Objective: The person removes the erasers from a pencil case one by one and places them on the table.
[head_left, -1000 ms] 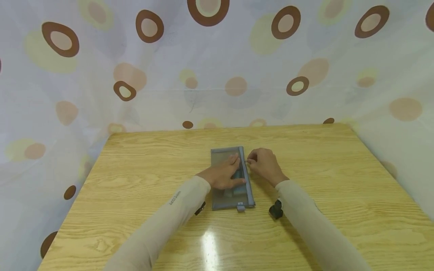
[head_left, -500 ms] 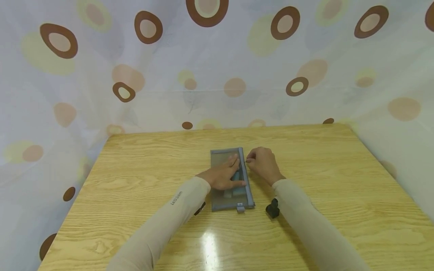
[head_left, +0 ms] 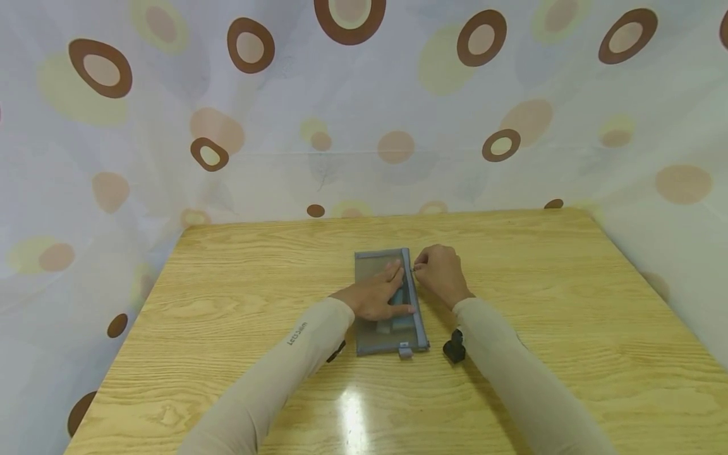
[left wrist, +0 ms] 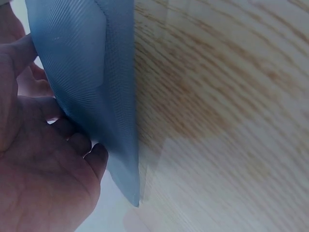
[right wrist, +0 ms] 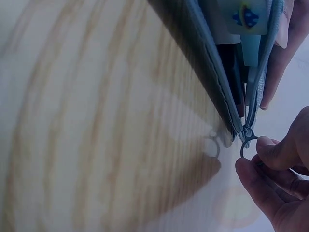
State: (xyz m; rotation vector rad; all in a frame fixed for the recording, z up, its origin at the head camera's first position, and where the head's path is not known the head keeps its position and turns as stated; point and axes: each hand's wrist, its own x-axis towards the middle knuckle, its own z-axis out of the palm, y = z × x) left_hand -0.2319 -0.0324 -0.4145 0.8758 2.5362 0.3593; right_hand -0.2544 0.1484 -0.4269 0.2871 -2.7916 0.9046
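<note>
A grey-blue mesh zip pouch point(head_left: 378, 345) lies on the table, its zip edge facing right. My left hand point(head_left: 375, 299) rests flat on top of it, fingers straight and the thumb across the zip band. At the zip edge's upper part, my right hand point(head_left: 443, 273) pinches the ring-shaped zipper pull point(right wrist: 243, 150) between thumb and fingers. In the right wrist view the pouch mouth gapes beyond the slider, showing a teal item point(right wrist: 250, 50) and a pale piece with a blue print point(right wrist: 246, 17) inside. The left wrist view shows the pouch's mesh side point(left wrist: 82, 67) by the left fingers.
The wood-grain table point(head_left: 250, 278) spreads around the pouch. A pale curtain with brown and yellow round shapes point(head_left: 352, 126) hangs behind and along both sides. A small fabric tab point(head_left: 405, 353) sticks out of the pouch's near edge. Black wrist devices point(head_left: 454, 347) sit below the sleeves.
The right forearm and wrist have shifted slightly leftward, while the fingers keep their pinch at about the same spot on the zip. My left hand and the pouch stay practically still.
</note>
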